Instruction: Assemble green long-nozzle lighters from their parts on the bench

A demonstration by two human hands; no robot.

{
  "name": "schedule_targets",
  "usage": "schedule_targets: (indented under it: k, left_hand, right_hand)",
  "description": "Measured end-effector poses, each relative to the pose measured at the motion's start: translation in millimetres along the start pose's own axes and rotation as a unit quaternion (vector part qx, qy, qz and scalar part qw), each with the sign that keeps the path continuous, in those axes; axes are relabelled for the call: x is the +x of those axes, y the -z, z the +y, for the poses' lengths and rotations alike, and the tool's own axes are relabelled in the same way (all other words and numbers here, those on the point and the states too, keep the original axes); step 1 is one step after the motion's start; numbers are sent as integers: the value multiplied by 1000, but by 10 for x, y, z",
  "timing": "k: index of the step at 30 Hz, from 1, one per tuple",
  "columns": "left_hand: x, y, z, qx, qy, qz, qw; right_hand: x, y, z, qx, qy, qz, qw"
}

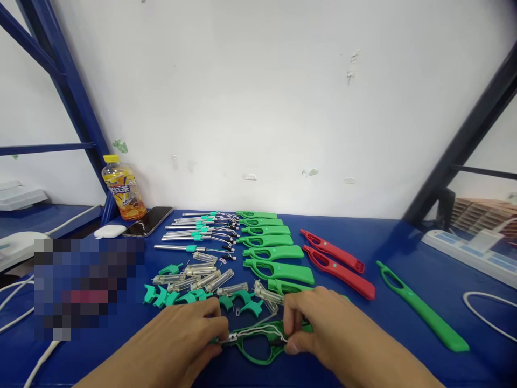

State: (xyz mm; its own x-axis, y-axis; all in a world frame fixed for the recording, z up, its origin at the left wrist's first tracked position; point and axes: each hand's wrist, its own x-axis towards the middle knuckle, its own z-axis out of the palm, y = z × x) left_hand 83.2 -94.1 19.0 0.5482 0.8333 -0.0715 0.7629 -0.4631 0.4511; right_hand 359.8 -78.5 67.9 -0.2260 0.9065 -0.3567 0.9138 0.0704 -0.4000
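A green utility lighter shell (260,360) lies in front of me, its trigger loop toward me, with pale wires (260,327) running along it. My left hand (202,331) is closed on a metal tube (231,338) at the shell's narrow end. My right hand (311,323) pinches at the wider end, by a small black part (278,341) where the wires lead; its fingertips hide what exactly they hold. Just beyond my hands are teal trigger pieces (252,307) and clear lighter tanks (220,281).
Behind lie several metal tubes with wires (173,247), a column of green shells (283,271) and two red shells (343,274). Another green shell (428,310) lies at right. A drink bottle (127,191), a phone (149,221) and a power strip (468,256) stand around the blue table.
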Motion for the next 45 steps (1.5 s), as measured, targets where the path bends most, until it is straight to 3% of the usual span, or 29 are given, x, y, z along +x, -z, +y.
schedule_targets:
  k: [4,11,19,30,34,41,45]
  left_hand:
    - [14,-1,58,24,6,-30,999]
    - [16,-38,45,32,-15,-6,999]
    - [84,48,298,122,40,-39,991]
    - [143,17,245,110,55,-63,990]
    - [155,38,269,164,29,-53,985]
    - [40,19,282,204,-56,17,977]
    - [11,-59,300,205,-67,-8,976]
  right_hand:
    - [14,-17,67,0,2,-4,1000]
    - [50,-36,89,-8,5,3,1000]
    - [61,-64,108,0,2,2,1000]
    - [62,-93,203,50,45,8,998]
    - [76,-49,128,19,40,-6,999]
    - [-11,-27,106,-20,10,-6,1000]
    - [-47,-7,104,-19,-11,-15,1000]
